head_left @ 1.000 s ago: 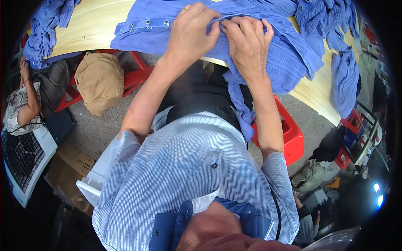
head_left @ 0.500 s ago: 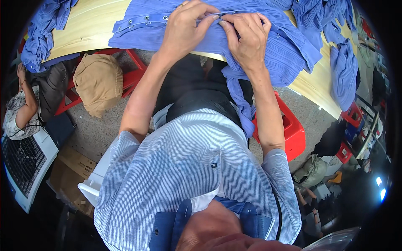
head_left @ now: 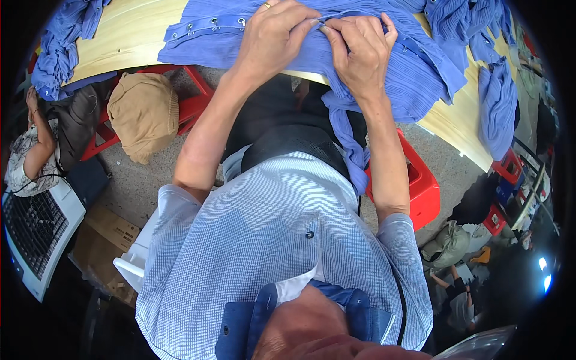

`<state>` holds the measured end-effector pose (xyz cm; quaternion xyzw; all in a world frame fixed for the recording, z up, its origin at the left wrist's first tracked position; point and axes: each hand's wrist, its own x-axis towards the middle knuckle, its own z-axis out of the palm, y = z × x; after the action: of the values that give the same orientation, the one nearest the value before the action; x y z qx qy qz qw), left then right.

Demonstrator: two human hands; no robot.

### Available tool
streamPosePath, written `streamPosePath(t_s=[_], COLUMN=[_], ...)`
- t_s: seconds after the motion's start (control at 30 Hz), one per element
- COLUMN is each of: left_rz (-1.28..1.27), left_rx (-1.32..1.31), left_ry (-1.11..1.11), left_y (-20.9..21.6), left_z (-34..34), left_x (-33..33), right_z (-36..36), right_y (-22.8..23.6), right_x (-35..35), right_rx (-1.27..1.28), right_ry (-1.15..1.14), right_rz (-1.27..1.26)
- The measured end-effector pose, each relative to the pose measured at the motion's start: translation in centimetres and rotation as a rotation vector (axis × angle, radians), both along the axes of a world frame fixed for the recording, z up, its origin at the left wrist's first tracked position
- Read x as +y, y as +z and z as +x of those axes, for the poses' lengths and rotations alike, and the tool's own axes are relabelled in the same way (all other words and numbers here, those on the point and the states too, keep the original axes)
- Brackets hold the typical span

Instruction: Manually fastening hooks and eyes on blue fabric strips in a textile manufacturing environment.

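Pale wood-grain tabletop (head_left: 120, 45), smooth, its near edge bowed by the lens; across its middle lies a violet-blue garment (head_left: 414, 78), thin cloth with fine crinkled ribs, spread in soft folds and draping over the near edge. A flat, smoother placket (head_left: 204, 30) carries a row of round metal fasteners and runs along the garment left of the hands. Left hand (head_left: 273, 42), above the tabletop's middle: thumb and forefinger in a narrow pinch on the garment's edge, a ring on one finger. Right hand (head_left: 362, 57), just beside it: thumb and forefinger also pinched close on the same edge, other fingers curled and slightly spread. Whether a fastener sits between the tips, cannot tell. Below the tabletop's near edge hangs a twisted blue strip (head_left: 348, 141), ropelike. Crumpled blue cloth (head_left: 54, 54) at the tabletop's left end; more ribbed blue garments (head_left: 465, 27) bunched at its right. Under the left part, a tan knitted bundle (head_left: 144, 114), rounded, on a red plastic stool (head_left: 195, 99).
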<state>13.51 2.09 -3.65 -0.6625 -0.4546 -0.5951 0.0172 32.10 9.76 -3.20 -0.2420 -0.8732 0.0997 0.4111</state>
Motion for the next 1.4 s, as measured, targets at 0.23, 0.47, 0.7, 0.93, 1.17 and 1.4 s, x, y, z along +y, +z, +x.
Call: streamPosePath(t_s=[0.23,0.47,0.7,0.93,1.17,1.4], left_rz=[-0.408,-0.401,-0.449,-0.386,-0.340,-0.452], left_rx=[0.007,0.135,0.230,0.428,0.539,0.237], left_ry=[0.075,0.045,0.030,0.088,0.250,0.266], left_y=[2.8,2.9,3.6,3.0,3.4,3.1], left_z=[0.3,0.4,0.1,-0.3,0.9,5.0], left_x=[-1.3,-1.5,-1.9,-2.4,-3.5,0.2], right_z=[0.3,0.5,0.3,2.4,4.8,4.5], right_y=[-0.1,-0.3,0.5,1.1,1.3,1.5], right_x=[0.1,0.2,-0.6,-0.8,-1.9,-1.1], right_rx=[0.015,0.032,-0.023,-0.114,-0.217,-0.253], right_ry=[0.028,-0.004,-0.075,-0.001,-0.082,-0.095], right_rz=[-0.015,-0.039,0.095,0.180,-0.029,0.044])
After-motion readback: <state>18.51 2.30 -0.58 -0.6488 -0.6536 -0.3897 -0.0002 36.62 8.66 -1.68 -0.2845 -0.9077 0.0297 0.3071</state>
